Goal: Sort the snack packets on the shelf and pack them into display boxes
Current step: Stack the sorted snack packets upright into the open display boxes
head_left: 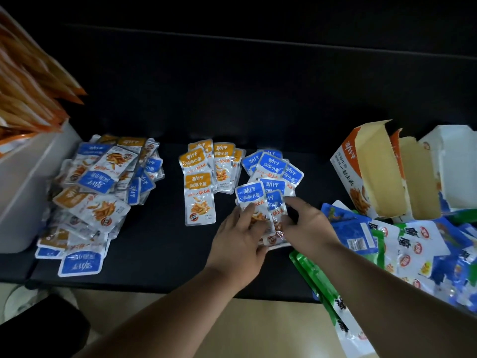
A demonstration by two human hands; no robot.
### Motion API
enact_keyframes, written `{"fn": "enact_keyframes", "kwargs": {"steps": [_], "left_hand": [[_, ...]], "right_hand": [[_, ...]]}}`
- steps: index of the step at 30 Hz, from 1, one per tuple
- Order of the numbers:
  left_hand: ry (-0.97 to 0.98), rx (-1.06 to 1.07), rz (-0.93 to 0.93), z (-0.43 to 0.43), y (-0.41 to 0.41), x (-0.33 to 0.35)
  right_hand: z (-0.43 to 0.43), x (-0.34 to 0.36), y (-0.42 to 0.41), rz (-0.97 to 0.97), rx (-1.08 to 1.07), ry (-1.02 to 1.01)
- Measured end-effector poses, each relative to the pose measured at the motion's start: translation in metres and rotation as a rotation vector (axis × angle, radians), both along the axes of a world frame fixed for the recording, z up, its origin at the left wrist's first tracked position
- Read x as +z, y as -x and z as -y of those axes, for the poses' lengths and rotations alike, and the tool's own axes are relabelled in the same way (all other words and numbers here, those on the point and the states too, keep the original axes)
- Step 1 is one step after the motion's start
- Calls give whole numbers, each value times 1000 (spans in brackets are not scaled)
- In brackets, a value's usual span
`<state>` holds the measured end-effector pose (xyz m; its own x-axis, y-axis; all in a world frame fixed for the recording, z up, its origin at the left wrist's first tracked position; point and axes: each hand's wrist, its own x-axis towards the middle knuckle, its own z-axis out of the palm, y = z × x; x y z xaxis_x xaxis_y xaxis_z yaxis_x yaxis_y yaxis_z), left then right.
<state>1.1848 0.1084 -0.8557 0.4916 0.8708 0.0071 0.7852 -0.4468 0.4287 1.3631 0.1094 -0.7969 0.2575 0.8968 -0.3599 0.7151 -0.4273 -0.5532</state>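
Dozens of mixed packets point(98, 192) heap at the shelf's point(160, 244) nine o'clock; open boxes point(346, 171) stand at three. Near centre we hold a small stack of blue packets point(249, 194): silver pouches, blue headers pointing to twelve, long axes twelve-to-six. Our left hand point(238, 241) pinches its left edge, and our right hand point(308, 227) curls round its right.

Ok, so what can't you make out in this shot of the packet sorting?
Head view:
- Blue packets: the nearest ones' lower halves are covered by the left hand and right hand.
- Mixed pile: lower packets buried, no count possible.
- Orange packets: blurred, cut by the left edge.
- White box: cut by the right edge.
- Green packet: partly behind the right forearm.
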Motion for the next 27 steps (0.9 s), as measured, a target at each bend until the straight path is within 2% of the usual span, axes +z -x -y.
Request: {"fn": "enact_keyframes", "kwargs": {"steps": [4,10,16,20,27], "left_hand": [[-66,-14,-7,3,-3,1],[-85,-27,-12,6,-4,-2],[-77,-22,58,2,6,10],[-16,11,79,1,29,24],[157,40,-14,3,86,62]], "right_hand": [[-2,-1,-2,69,21,-35],[0,-6,-4,72,13,-84],[-7,-1,-7,150,-8,-119],[-7,11,5,228,48,-106],[-2,48,75,348,275,-77]]}}
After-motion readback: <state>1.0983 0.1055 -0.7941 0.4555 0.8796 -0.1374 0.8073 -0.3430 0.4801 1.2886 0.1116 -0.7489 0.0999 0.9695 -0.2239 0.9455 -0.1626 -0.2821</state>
